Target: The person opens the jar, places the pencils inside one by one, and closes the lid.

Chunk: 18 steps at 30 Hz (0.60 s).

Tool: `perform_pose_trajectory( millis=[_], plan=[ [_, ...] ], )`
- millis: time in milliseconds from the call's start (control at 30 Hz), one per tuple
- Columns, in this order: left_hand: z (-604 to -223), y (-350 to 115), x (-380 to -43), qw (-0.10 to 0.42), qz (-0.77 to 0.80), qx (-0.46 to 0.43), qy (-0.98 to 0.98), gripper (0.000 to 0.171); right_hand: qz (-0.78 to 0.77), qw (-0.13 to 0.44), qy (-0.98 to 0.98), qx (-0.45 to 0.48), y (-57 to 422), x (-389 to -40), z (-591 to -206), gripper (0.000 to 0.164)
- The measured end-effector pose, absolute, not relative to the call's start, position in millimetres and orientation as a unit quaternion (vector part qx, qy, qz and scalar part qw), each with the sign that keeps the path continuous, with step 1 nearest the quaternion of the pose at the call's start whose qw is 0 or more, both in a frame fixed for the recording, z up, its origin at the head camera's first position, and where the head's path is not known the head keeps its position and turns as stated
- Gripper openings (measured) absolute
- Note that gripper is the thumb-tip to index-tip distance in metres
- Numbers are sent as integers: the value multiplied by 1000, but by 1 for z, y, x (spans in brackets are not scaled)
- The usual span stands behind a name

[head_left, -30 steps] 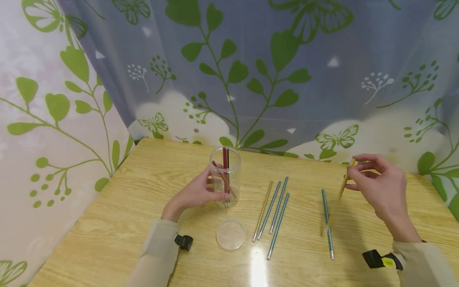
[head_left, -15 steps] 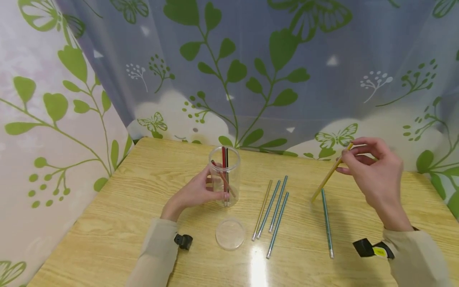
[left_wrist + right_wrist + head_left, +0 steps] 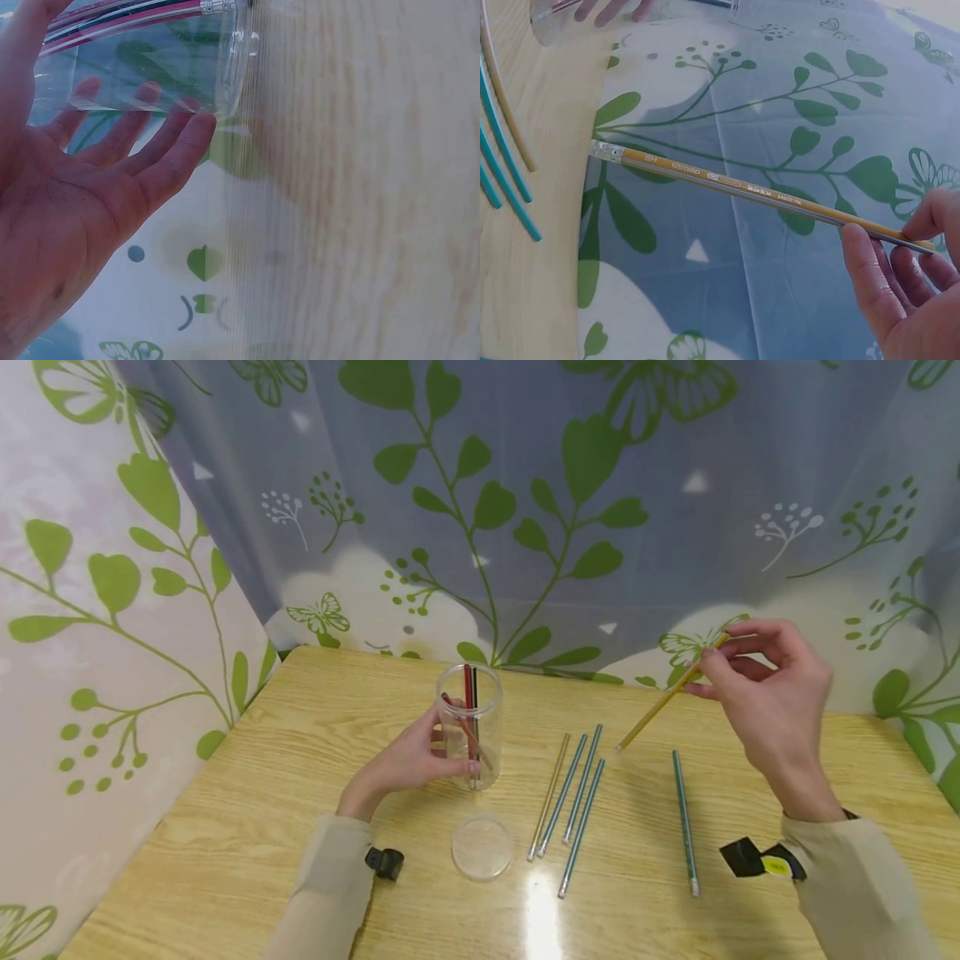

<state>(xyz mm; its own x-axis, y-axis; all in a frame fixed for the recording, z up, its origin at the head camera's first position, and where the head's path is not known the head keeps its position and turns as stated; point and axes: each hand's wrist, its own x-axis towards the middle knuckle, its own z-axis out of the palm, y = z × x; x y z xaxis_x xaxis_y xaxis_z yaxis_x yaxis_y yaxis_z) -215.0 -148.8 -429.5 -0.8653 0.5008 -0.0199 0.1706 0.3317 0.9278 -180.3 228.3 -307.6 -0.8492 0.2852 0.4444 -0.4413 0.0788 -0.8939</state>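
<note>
My left hand (image 3: 408, 762) holds a clear plastic jar (image 3: 491, 752) upright on the table, thumb and fingers around its side. Inside lean several red and black pencils (image 3: 470, 689), also seen through the jar wall in the left wrist view. With thumb and fingertips, my right hand (image 3: 776, 693) pinches a yellow pencil (image 3: 662, 700) by its upper end, above the table. The pencil slants down to the left, and its metal-banded eraser end (image 3: 606, 151) points away from the hand. Below it lies a single teal pencil (image 3: 684, 818).
Between the jar and the right hand lie a gold pencil (image 3: 550, 797) and three teal pencils (image 3: 581, 828), roughly side by side. A round clear lid (image 3: 482, 849) rests in front of the jar. A patterned curtain (image 3: 525, 568) hangs behind the wooden table (image 3: 285, 760).
My right hand has risen and moved left with the yellow pencil, whose lower end has swung up and left from over the lone teal pencil. The left hand and jar have stayed put.
</note>
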Motion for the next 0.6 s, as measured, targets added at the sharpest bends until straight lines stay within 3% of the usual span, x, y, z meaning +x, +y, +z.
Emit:
perform_pose_trajectory(
  millis=[600],
  plan=[
    [-429, -148, -215, 162, 545, 193, 800, 66, 706, 285, -638, 117, 205, -186, -281, 23]
  ],
)
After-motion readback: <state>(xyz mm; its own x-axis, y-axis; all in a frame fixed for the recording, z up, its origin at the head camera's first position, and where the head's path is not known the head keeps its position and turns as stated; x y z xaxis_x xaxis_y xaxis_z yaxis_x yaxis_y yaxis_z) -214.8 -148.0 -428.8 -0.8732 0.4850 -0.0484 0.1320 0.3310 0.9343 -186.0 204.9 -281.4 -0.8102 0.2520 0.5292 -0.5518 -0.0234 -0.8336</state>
